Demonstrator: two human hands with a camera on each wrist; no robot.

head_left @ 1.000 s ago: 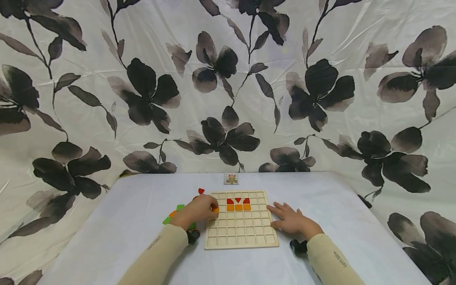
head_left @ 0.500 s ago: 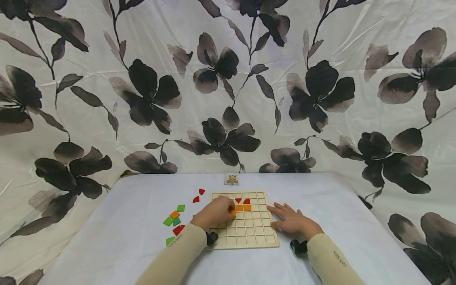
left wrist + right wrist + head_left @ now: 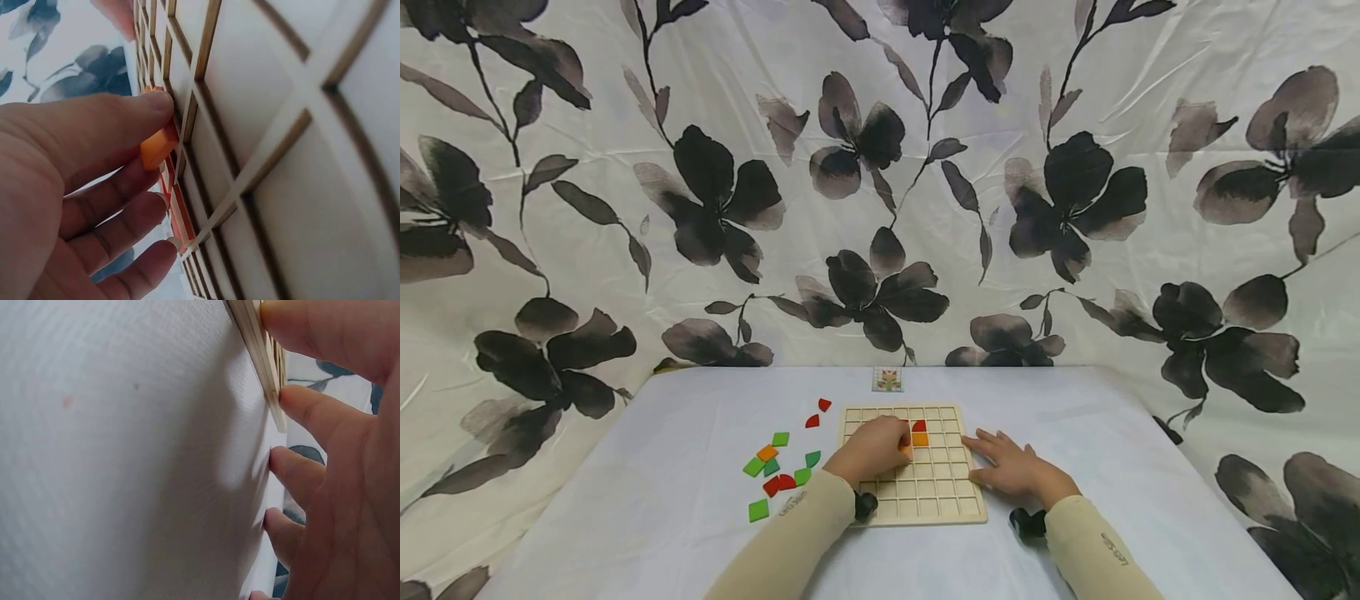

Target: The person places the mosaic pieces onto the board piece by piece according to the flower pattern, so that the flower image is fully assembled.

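My left hand [image 3: 874, 448] is over the wooden grid board [image 3: 925, 492]. Between thumb and fingers it pinches an orange square tile [image 3: 159, 149], held against the grid in the left wrist view. Just right of those fingers, an orange square [image 3: 920, 439] and a red quarter-round tile [image 3: 919, 426] lie in the board's cells. The hand hides the other cells of those rows in the head view. At the board's right edge rests my right hand [image 3: 1018, 465], fingers spread. Its thumb and index finger touch the rim [image 3: 253, 344] in the right wrist view.
Left of the board lie loose tiles: green squares such as a front one [image 3: 758, 510], an orange square [image 3: 767, 452], a red quarter-round [image 3: 786, 482] and two red pieces farther back, one a red wedge [image 3: 812, 421]. A small patterned card [image 3: 888, 380] lies behind the board.
My left hand has carried the orange tile from the board's left edge rightward across the grid, uncovering loose tiles on the left. My right hand has stayed at the board's right edge.
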